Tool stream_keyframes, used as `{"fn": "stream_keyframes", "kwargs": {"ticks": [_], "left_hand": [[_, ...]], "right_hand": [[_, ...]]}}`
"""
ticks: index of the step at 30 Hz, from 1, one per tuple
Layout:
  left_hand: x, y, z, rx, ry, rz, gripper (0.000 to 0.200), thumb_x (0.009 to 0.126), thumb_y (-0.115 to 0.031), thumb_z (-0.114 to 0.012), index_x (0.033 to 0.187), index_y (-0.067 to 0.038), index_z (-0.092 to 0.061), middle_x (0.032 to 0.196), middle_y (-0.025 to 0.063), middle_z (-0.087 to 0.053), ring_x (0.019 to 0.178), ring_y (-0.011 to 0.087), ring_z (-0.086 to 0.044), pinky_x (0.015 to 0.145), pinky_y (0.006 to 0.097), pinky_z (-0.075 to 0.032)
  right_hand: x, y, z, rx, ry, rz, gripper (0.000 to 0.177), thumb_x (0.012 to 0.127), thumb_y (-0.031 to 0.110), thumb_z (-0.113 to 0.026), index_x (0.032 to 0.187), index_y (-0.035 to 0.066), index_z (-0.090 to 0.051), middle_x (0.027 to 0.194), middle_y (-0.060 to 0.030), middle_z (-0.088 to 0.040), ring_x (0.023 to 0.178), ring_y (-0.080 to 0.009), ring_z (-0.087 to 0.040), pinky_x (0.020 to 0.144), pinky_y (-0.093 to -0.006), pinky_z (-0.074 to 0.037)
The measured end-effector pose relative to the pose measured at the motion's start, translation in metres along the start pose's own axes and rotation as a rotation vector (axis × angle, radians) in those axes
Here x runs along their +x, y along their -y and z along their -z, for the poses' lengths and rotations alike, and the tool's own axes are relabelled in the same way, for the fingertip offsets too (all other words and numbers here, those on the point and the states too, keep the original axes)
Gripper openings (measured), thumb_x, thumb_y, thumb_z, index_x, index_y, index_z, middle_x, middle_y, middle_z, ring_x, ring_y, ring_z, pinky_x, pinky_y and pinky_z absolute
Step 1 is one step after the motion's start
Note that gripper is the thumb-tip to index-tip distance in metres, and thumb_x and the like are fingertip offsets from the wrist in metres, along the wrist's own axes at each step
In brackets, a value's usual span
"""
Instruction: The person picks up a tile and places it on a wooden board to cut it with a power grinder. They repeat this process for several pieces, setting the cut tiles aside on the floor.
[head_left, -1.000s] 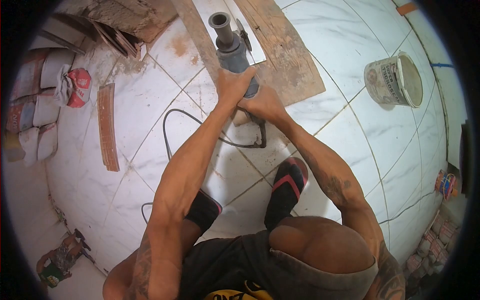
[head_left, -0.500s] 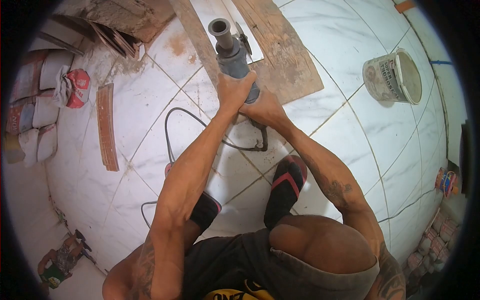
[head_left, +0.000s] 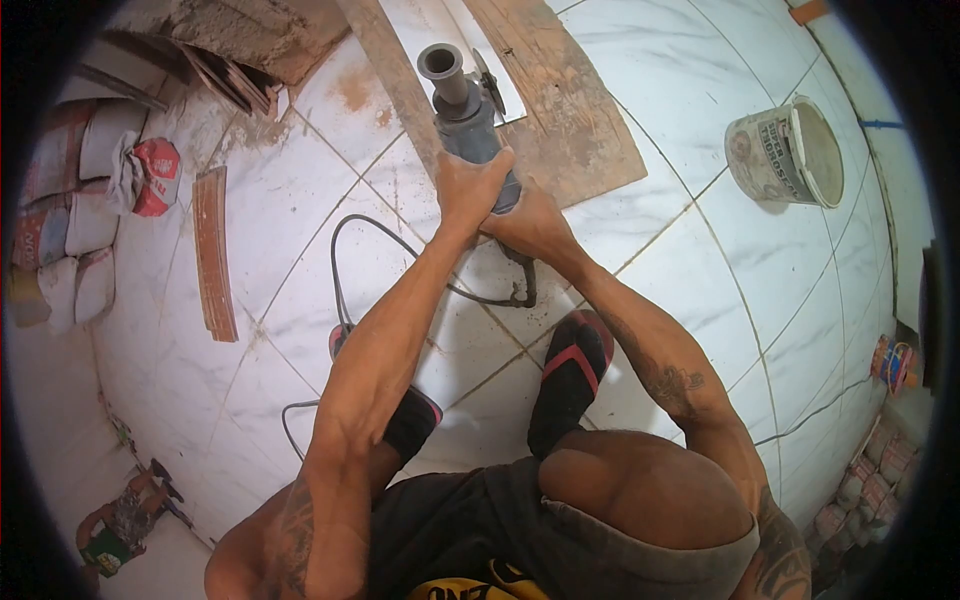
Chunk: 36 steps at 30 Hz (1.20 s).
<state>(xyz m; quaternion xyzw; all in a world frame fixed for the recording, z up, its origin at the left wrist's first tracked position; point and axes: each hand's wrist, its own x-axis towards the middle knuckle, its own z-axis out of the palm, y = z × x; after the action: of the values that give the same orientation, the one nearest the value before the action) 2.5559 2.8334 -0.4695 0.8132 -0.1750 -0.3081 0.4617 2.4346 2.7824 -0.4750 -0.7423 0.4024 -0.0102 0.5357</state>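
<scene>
Both hands grip an angle grinder (head_left: 468,135), its side handle pointing up and its cord trailing back toward my feet. My left hand (head_left: 472,190) is wrapped round the middle of the body. Just behind it, my right hand (head_left: 535,222) closes round the rear end. The thin cutting disc (head_left: 489,82) stands on edge at the right of the tool's head, over a white tile strip (head_left: 510,98). That strip lies on a worn wooden board (head_left: 590,150), partly hidden by the grinder.
The black cord (head_left: 335,265) loops over the tiled floor by my left foot. A dirty bucket (head_left: 775,160) stands at the right, a narrow plank (head_left: 213,255) lies at the left. Stacked sacks (head_left: 90,220) line the left wall. Another person (head_left: 125,520) is at lower left.
The grinder and both hands have shifted very slightly toward me. The board, the tile strip and my feet look the same.
</scene>
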Motion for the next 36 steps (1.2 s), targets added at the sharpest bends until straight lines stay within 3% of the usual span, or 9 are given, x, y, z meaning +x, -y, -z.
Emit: {"fn": "stream_keyframes", "kwargs": {"ticks": [2,5,15,18,21,26,29,32,36], "left_hand": [[0.003,0.005,-0.002,0.019,-0.019,-0.002,0.071,0.072,-0.039,-0.082,0.112,0.014,-0.057,0.108,0.0283,-0.069,0.1,0.0349,-0.07,0.09,0.0407,-0.054],[0.003,0.009,-0.007,0.022,-0.121,-0.165,0.035,0.078,-0.033,-0.077,0.082,0.001,-0.072,0.079,0.0117,-0.072,0.073,0.0201,-0.069,0.069,0.0371,-0.054],[-0.004,0.013,-0.008,0.083,-0.111,-0.105,0.035,0.078,-0.032,-0.078,0.084,0.002,-0.072,0.082,0.0127,-0.073,0.077,0.0206,-0.071,0.072,0.0368,-0.055],[-0.008,0.011,-0.008,0.07,-0.109,-0.117,0.035,0.078,-0.032,-0.078,0.085,0.002,-0.072,0.081,0.0124,-0.073,0.077,0.0208,-0.071,0.072,0.0366,-0.055],[-0.01,0.02,-0.013,0.092,-0.143,-0.148,0.035,0.078,-0.031,-0.077,0.086,0.002,-0.072,0.082,0.0126,-0.073,0.077,0.0215,-0.071,0.073,0.0367,-0.054],[-0.019,0.016,-0.012,0.036,-0.074,-0.09,0.033,0.08,-0.031,-0.078,0.087,0.001,-0.072,0.083,0.0126,-0.073,0.076,0.0219,-0.07,0.071,0.0373,-0.054],[-0.018,0.005,-0.01,0.004,-0.097,-0.154,0.033,0.08,-0.032,-0.078,0.085,0.0,-0.072,0.081,0.0109,-0.072,0.073,0.0197,-0.068,0.07,0.0368,-0.053],[-0.007,0.002,-0.004,-0.013,-0.02,-0.021,0.057,0.072,-0.038,-0.08,0.099,0.01,-0.065,0.096,0.0251,-0.072,0.091,0.0339,-0.072,0.084,0.041,-0.055],[-0.004,0.002,-0.004,-0.01,-0.035,-0.041,0.058,0.072,-0.038,-0.08,0.1,0.01,-0.065,0.097,0.0249,-0.072,0.091,0.0337,-0.072,0.084,0.0411,-0.055]], "right_hand": [[0.0,0.002,0.002,-0.002,0.009,-0.016,0.077,0.067,0.043,-0.083,0.112,-0.014,-0.056,0.102,-0.0319,-0.069,0.101,-0.0428,-0.07,0.088,-0.0447,-0.055],[-0.001,0.005,0.002,-0.001,0.016,-0.036,0.077,0.066,0.042,-0.083,0.112,-0.014,-0.055,0.102,-0.0317,-0.069,0.101,-0.0427,-0.07,0.087,-0.0448,-0.055],[-0.011,0.004,0.002,-0.006,-0.013,-0.005,0.075,0.068,0.038,-0.084,0.115,-0.012,-0.054,0.104,-0.0314,-0.069,0.103,-0.0438,-0.07,0.089,-0.046,-0.054],[-0.014,0.002,0.003,0.0,0.037,-0.035,0.075,0.075,0.039,-0.082,0.128,-0.007,-0.054,0.116,-0.0285,-0.067,0.113,-0.0419,-0.065,0.095,-0.0444,-0.051],[-0.021,-0.005,-0.003,0.074,-0.052,0.104,0.077,0.075,0.039,-0.083,0.13,-0.007,-0.053,0.117,-0.0293,-0.067,0.114,-0.042,-0.065,0.096,-0.0443,-0.05],[-0.028,0.0,0.003,0.093,-0.041,0.086,0.08,0.074,0.04,-0.083,0.13,-0.007,-0.05,0.113,-0.0315,-0.067,0.11,-0.0445,-0.066,0.093,-0.0463,-0.052],[-0.02,-0.001,0.002,0.053,-0.034,0.058,0.078,0.072,0.039,-0.082,0.125,-0.01,-0.051,0.111,-0.0323,-0.068,0.107,-0.0459,-0.067,0.09,-0.0474,-0.054],[-0.006,-0.004,-0.001,0.016,-0.015,0.013,0.075,0.071,0.04,-0.081,0.118,-0.012,-0.053,0.109,-0.0323,-0.068,0.105,-0.0459,-0.067,0.089,-0.0475,-0.054],[0.002,-0.011,-0.006,-0.007,-0.015,0.017,0.075,0.07,0.04,-0.08,0.116,-0.012,-0.054,0.107,-0.0331,-0.068,0.104,-0.0459,-0.068,0.089,-0.0474,-0.054]]}}
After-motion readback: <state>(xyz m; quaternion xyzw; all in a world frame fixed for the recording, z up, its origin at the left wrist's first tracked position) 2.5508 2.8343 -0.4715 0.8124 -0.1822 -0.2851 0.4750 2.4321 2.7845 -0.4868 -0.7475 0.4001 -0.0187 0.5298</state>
